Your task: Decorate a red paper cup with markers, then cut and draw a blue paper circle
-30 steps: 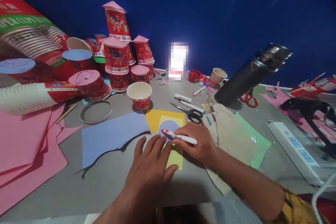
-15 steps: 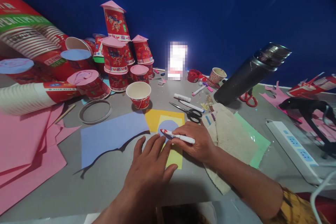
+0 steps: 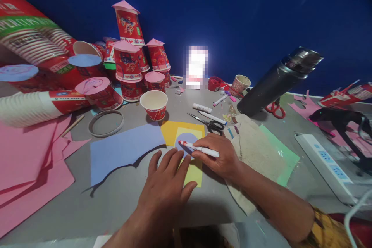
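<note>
My right hand [image 3: 219,155] pinches a white marker [image 3: 207,151] whose red tip end is over a blue paper circle [image 3: 186,138]. Whether the tip touches the paper I cannot tell. The circle lies on a yellow paper strip [image 3: 195,172], which overlaps an orange piece of paper [image 3: 168,131]. My left hand [image 3: 165,180] rests flat with its fingers spread, fingertips at the lower left edge of the circle. A blue paper sheet [image 3: 122,149] with a wavy cut edge is just left of it. Black scissors [image 3: 213,124] lie beyond my right hand.
A paper cup [image 3: 154,104] stands ahead, near a tape ring [image 3: 106,124]. Red cups with pink paper tops [image 3: 128,62] are stacked at the back left. Pink sheets [image 3: 26,155] cover the left. On the right are a cloth [image 3: 258,155], a black flask [image 3: 270,85] and a power strip [image 3: 325,166].
The marker and my right hand have shifted slightly to the right over the blue circle. My left hand stays in place.
</note>
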The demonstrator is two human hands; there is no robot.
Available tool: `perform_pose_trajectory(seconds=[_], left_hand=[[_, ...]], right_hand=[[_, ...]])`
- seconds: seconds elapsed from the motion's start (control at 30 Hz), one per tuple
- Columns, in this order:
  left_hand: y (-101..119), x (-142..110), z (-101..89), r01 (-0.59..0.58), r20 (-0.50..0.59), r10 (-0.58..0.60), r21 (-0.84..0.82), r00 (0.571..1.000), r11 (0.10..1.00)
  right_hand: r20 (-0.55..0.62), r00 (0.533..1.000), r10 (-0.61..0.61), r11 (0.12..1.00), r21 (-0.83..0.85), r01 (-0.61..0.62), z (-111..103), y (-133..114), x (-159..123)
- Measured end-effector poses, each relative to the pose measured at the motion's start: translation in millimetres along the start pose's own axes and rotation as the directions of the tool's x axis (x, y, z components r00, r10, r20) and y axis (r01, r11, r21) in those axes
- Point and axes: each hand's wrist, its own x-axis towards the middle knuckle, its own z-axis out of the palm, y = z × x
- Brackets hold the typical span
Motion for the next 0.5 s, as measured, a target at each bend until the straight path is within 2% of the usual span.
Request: perform_pose_trajectory(seconds=[0.3, 0.5], left_hand=[[0.9, 2.0, 0.2, 0.001, -0.004, -0.001, -0.014, 1.000, 1.000], [-0.1, 1.3, 1.8, -0.003, -0.022, 0.004, 0.017, 1.000, 1.000]], right_hand=[[0.030, 0.999, 0.022, 1.000, 0.008, -0.022, 2.7, -1.4, 1.5], [-0.055, 0.986, 0.157, 0.986, 0.060, -0.153, -1.6, 0.2, 2.1]])
